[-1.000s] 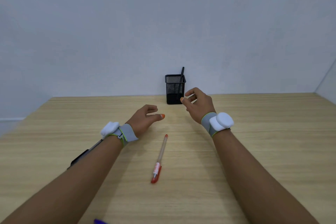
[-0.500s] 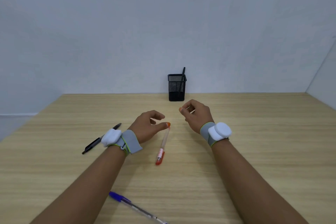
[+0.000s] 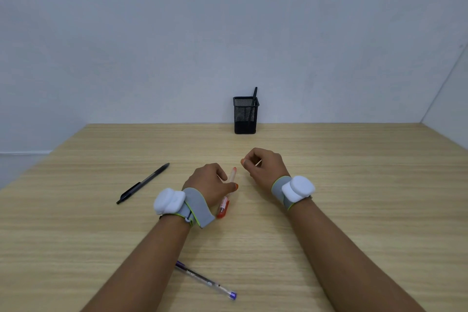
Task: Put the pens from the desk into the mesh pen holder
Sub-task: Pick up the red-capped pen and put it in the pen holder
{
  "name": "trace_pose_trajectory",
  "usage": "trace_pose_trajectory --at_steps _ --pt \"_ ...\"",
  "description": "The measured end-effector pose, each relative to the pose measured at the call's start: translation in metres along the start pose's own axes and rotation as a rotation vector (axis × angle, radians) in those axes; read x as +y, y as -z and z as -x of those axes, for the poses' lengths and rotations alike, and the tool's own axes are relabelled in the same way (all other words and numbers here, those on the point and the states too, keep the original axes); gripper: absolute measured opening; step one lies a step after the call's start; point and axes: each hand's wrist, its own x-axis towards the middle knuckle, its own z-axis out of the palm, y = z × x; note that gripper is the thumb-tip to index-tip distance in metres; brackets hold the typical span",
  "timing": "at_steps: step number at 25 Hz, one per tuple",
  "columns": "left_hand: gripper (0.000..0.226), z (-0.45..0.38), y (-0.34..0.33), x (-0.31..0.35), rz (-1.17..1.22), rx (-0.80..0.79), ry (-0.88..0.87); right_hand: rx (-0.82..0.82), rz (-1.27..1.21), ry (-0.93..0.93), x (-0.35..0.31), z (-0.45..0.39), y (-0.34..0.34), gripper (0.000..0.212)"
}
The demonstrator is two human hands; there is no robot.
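The black mesh pen holder (image 3: 245,119) stands at the desk's far edge against the wall, with one black pen (image 3: 254,95) sticking out of it. A red pen (image 3: 224,206) lies mid-desk, pointing away from me. My left hand (image 3: 210,185) is on it, thumb across its barrel and fingers curled on the other side. The pen's middle is hidden under the hand. My right hand (image 3: 266,167) hovers just right of the pen's tip, fingers curled in, holding nothing. A black pen (image 3: 143,183) lies to the left, and a clear pen with purple ends (image 3: 205,280) lies near me.
The wooden desk (image 3: 354,185) meets a plain wall at the back and a side wall at the far right. Both wrists wear grey straps with white pods.
The view has pulled back from the holder. My left hand has slid onto the red pen and closed round it. My right hand has drawn back from the holder and curled shut.
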Motion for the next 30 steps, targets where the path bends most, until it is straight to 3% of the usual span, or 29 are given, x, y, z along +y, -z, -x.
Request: trace_pose_trajectory --at_steps 9,21,25,30 --pt "0.024 0.006 -0.002 0.007 -0.154 -0.007 0.069 -0.007 0.023 0.003 0.002 -0.001 -0.001 0.012" --pt "0.014 0.006 -0.001 0.008 -0.082 0.004 0.068 -0.035 0.077 0.023 0.003 0.003 -0.004 0.013" --pt "0.011 0.003 0.004 0.008 0.024 0.016 0.039 -0.044 0.083 0.011 0.002 0.003 -0.002 0.014" --pt "0.008 -0.007 0.026 0.01 0.352 0.095 -0.039 -0.021 0.011 -0.016 -0.002 0.001 0.001 0.016"
